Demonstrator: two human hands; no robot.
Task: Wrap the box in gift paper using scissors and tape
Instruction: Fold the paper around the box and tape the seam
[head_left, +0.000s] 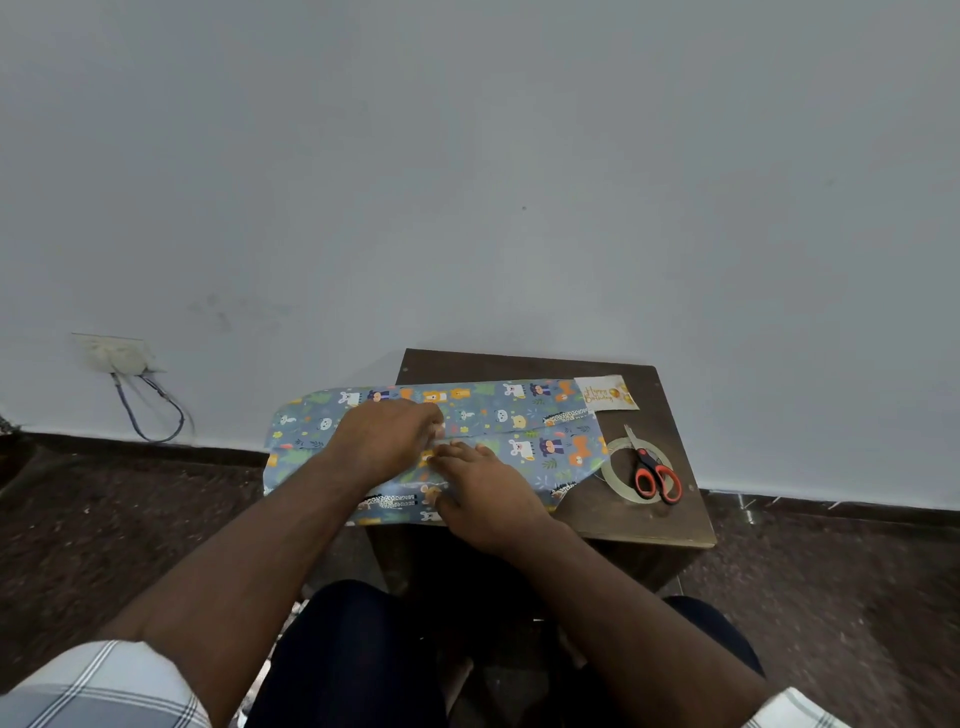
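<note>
Pressing my left hand (387, 441) and right hand (483, 493), fingers flat, on paper (524, 431) folded over; seam untaped, tape (615, 470) and scissors (655, 475) lie right.

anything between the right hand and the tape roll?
Yes: the scissors lie on top of the tape roll, right of the gift paper. The right hand has an otherwise open path across the table.

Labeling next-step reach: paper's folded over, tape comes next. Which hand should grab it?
Right, probably. The tape lies with the scissors at the table's right side, nearest the right hand. The left hand is farther off, pressing the paper seam, and could hold it down.
</note>
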